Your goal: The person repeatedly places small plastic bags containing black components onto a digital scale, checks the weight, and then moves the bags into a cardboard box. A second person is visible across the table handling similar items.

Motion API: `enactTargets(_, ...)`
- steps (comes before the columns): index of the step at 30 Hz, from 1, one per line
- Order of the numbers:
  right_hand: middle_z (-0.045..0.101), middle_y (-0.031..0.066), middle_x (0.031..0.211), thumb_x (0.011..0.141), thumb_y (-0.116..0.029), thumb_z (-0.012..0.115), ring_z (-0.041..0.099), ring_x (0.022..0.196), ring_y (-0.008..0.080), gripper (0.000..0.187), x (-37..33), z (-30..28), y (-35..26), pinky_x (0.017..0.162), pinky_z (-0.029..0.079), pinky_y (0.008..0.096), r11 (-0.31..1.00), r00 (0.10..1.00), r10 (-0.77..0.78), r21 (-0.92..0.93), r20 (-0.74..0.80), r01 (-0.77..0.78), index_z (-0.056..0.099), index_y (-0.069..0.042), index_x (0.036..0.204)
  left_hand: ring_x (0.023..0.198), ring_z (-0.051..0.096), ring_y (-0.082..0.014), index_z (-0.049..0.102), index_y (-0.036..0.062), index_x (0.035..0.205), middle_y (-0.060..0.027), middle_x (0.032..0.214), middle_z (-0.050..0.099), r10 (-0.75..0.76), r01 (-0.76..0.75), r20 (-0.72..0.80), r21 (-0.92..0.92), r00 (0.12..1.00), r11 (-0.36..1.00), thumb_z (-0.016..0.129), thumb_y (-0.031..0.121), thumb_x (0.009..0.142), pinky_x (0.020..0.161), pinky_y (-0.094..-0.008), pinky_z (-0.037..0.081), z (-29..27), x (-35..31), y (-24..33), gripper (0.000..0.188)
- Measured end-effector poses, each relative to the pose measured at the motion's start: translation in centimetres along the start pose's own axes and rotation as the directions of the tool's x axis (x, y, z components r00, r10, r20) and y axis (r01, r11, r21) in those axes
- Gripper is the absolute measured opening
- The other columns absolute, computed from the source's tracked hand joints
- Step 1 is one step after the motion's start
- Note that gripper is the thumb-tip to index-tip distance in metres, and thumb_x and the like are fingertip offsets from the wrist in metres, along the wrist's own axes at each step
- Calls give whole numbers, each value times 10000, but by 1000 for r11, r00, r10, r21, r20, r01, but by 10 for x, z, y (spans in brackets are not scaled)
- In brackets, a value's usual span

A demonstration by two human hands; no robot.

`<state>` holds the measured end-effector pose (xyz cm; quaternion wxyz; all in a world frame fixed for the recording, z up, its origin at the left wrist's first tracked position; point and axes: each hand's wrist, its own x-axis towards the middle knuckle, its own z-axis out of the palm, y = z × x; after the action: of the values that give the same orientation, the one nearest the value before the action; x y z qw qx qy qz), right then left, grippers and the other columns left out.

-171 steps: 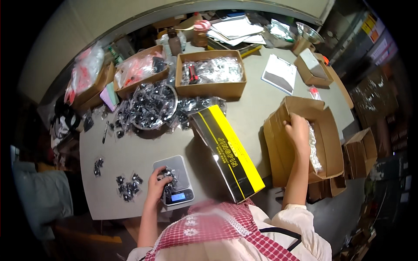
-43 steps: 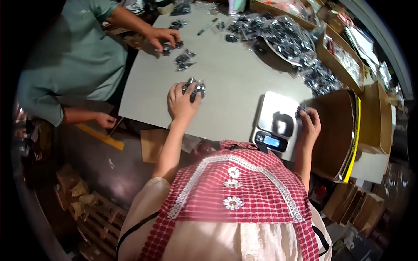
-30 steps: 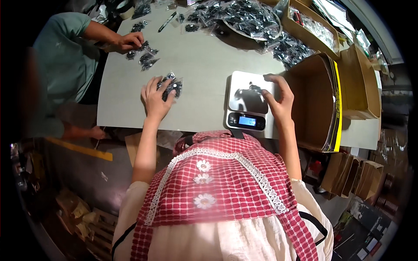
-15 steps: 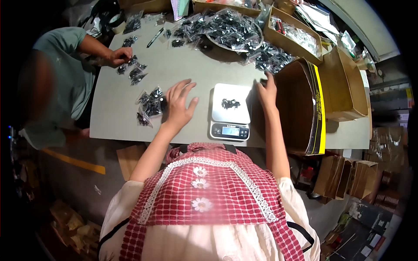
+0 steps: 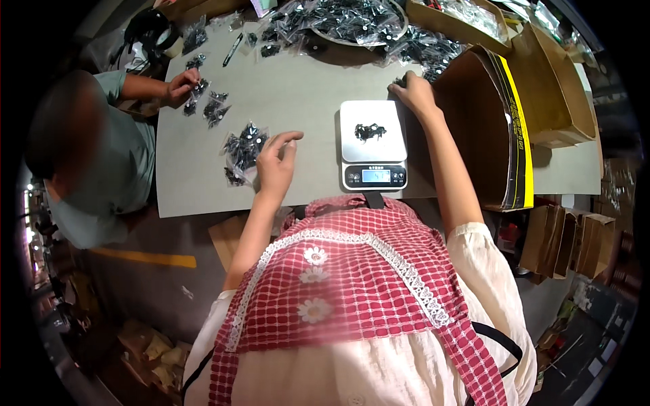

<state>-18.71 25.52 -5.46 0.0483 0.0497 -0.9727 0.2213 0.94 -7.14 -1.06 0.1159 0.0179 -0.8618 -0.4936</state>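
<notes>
Table (image 5: 305, 88): grey, with bare space between the bags and the scale; keeping that gap would help stop counted and uncounted pieces from mixing.
Co-worker (image 5: 101, 176): at the left end, one hand (image 5: 184, 86) at some small bags; best to leave those alone.
Box (image 5: 474, 128): open, yellow-edged, right of the scale and near the right forearm; the arm should clear its wall.
Basin (image 5: 362, 45): at the far side, heaped with bagged black pieces that spill around it.
Scale (image 5: 372, 150): in front of the body, pan flat; a good reading calls for no finger or sleeve touching it.
Left hand (image 5: 276, 162): fingers loosely bent and apart, nothing seen in its grasp, just beside the bags; a fair spot, well off the pan.
Right hand (image 5: 414, 91): beyond the scale's far right corner, fingertips at dark pieces; I cannot tell whether it grips them. Adding or removing a few at a time seems wise.
Bags (image 5: 242, 152): clear, with black contents, piled at the left hand.
Parts (image 5: 369, 132): a small black cluster near the pan's middle, well placed; loose or bagged, I cannot tell.
Display (image 5: 376, 176): lit; let it settle before trusting it.
</notes>
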Motion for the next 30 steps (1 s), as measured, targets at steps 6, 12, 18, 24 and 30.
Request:
enactTargets(6,636,-37,776,885,-226,780,528,642,66,168,-62,-47,-24,598,404,231,260,943,308,943,124,-209,675,-97,909,997,669,-257,686,97,1199,-118,1156,694,3,-2,14,-20,1000,1000,608,95,947,850,-351,537,1,7,28,264)
enactTargets(12,620,-51,807,921,-194,745,520,691,33,114,-96,-84,-33,633,385,200,129,949,277,973,151,-192,680,-102,937,1154,565,-340,589,40,1307,-187,1271,591,219,-264,237,175,946,949,701,239,909,973,-430,494,63,24,47,459)
enactTargets(18,693,18,966,955,-285,724,627,849,128,328,-97,-95,-66,840,486,265,532,985,80,829,153,-172,700,4,1108,1151,517,-388,629,-4,1151,-193,1200,579,277,-381,347,280,896,881,755,253,826,995,-454,468,93,37,56,433)
enactTargets(24,601,275,1265,903,-138,648,703,966,362,319,-33,-64,-30,854,574,408,994,985,59,101,-161,-43,637,21,1179,1006,653,-291,650,-20,1044,-175,1198,647,-213,339,374,-312,903,887,610,123,873,816,-379,550,58,45,6,226)
enactTargets(30,404,330,1366,909,-56,606,693,975,431,380,22,-9,3,869,590,458,906,974,224,-364,-22,-217,544,-11,1282,1047,622,-333,499,12,1305,-215,1177,596,-318,627,587,-778,745,34,480,-13,797,875,-407,558,4,26,13,509)
